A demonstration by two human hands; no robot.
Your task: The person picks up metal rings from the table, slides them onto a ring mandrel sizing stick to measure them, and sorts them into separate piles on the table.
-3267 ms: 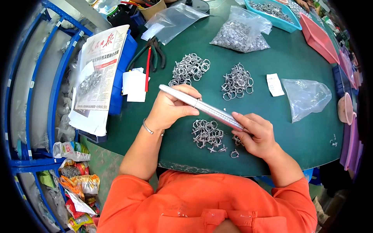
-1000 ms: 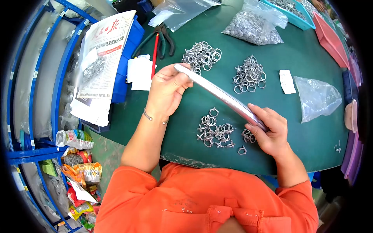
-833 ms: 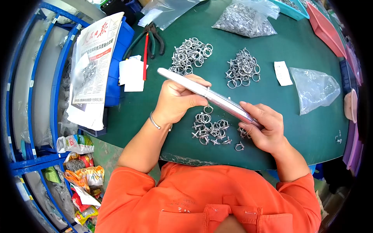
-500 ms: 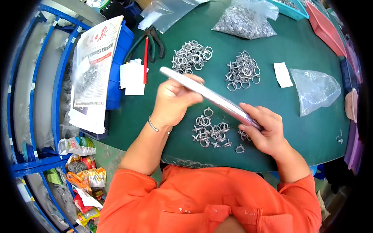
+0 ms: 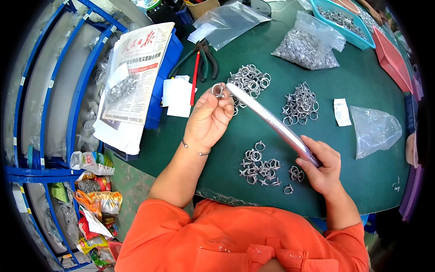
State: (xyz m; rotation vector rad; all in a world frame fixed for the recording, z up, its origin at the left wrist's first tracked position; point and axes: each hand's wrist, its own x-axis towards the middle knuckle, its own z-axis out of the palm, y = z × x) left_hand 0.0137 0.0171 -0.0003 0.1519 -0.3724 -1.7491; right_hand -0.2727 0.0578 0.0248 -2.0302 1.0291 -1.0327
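Note:
My left hand [image 5: 210,117] pinches a small metal ring [image 5: 218,90] between thumb and fingers, close beside the tip of a tapered silver rod. My right hand [image 5: 322,166] grips the thick lower end of that rod [image 5: 273,123], which slants up to the left. Beyond the rod's tip lies a pile of rings [image 5: 252,80], partly hidden by it. A second ring pile [image 5: 300,104] sits to the right. Nearer me are a looser ring pile [image 5: 260,167], a small cluster [image 5: 296,173] and a single ring [image 5: 288,189].
Pliers [image 5: 205,59], a red pen [image 5: 195,78] and white papers [image 5: 178,96] lie at the left, by a newspaper [image 5: 136,77]. Farther back are a filled bag [image 5: 306,47] and a blue tray [image 5: 340,21]. A paper slip [image 5: 342,112] and flat bag [image 5: 375,131] are at the right.
The ring in my left hand is now off the rod, beside its tip. Earlier, my left hand was at the rod's upper part with a ring around it. The whole view has shifted.

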